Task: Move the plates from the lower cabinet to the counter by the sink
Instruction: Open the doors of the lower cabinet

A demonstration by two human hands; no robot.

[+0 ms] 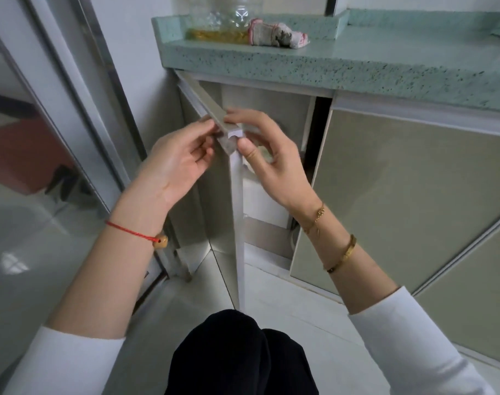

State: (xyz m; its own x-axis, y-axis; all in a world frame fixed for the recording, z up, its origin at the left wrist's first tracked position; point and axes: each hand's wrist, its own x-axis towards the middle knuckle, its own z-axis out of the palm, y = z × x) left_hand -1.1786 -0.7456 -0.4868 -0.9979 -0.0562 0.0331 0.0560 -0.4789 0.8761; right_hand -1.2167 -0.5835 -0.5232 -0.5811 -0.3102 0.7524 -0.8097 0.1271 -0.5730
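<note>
Pretty much at square one here, as far as I can tell. The person is crouched in front of the lower cabinet (271,201) and both hands are up at the top corner of the cabinet door (234,212), which is swung out toward the camera. The left hand (180,163) has its fingers (207,128) curled in against the outer face of the door right at the top edge. The right hand (268,161) pinches the corner from the other side, thumb (247,148) on the near edge and the other fingers hooked over the top. So both hands are on the door and neither is carrying anything. The plates are the catch: there's something pale and roundish just behind the right fingers, inside the opening, but it's blurry and mostly hidden, so I can't say it's them. The counter (357,61), above and beyond the fingertips, has no plates on the part that shows, just a bottle (223,24) with yellowish liquid and a crumpled cloth (277,34) beside it. The sink isn't in view. The neighbouring door (399,195), off to the right of the right hand, is closed. My read: door open is the only bit done, and every plate has yet to come out and go up.
</note>
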